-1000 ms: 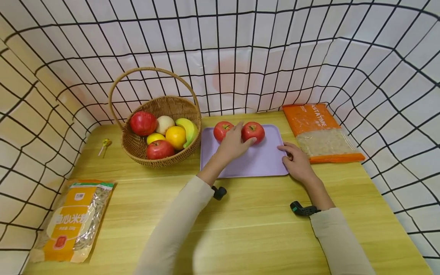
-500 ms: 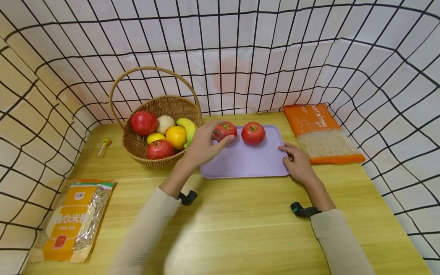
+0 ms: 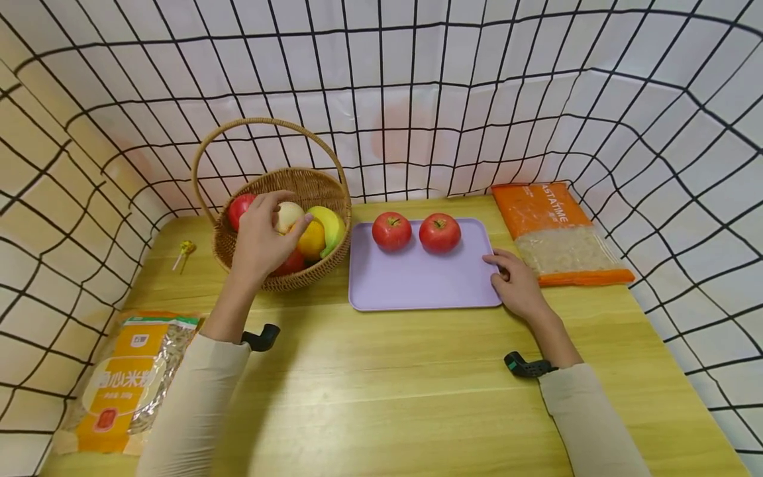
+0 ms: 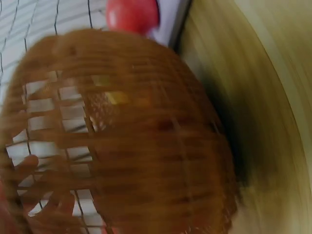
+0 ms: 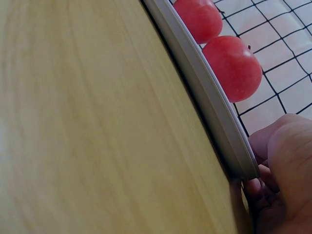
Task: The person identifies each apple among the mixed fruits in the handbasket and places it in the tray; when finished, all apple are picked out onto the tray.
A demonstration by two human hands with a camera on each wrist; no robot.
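Two red apples (image 3: 391, 231) sit side by side, not touching, near the back edge of a purple tray (image 3: 423, 281) in the middle of the frame. The right hand (image 3: 517, 281) pinches the tray's right rim between its bent fingers and thumb. The left hand (image 3: 262, 232) is over the basket (image 3: 312, 189), left of centre. Its fingers curve and stand apart from the thumb, and I see nothing between them. I cannot tell if it touches any fruit.

This hand hides part of the fruit: a banana (image 3: 330, 228), an orange (image 3: 312, 240), a pale round fruit (image 3: 289, 216) and red fruit (image 3: 240, 209). The tall handle (image 3: 268, 121) makes a big loop above it all. The left wrist view is blurry.

An orange bag (image 3: 560, 232) lies just beside the right hand, at the right of the frame. A yellow bag (image 3: 119, 391) lies at the lower left, and the left sleeve (image 3: 191, 397) covers some of its edge. A lollipop (image 3: 185, 249) lies on the worktop (image 3: 387, 371), left of the basket. White cloth (image 3: 411, 126) with black lines stands behind everything.
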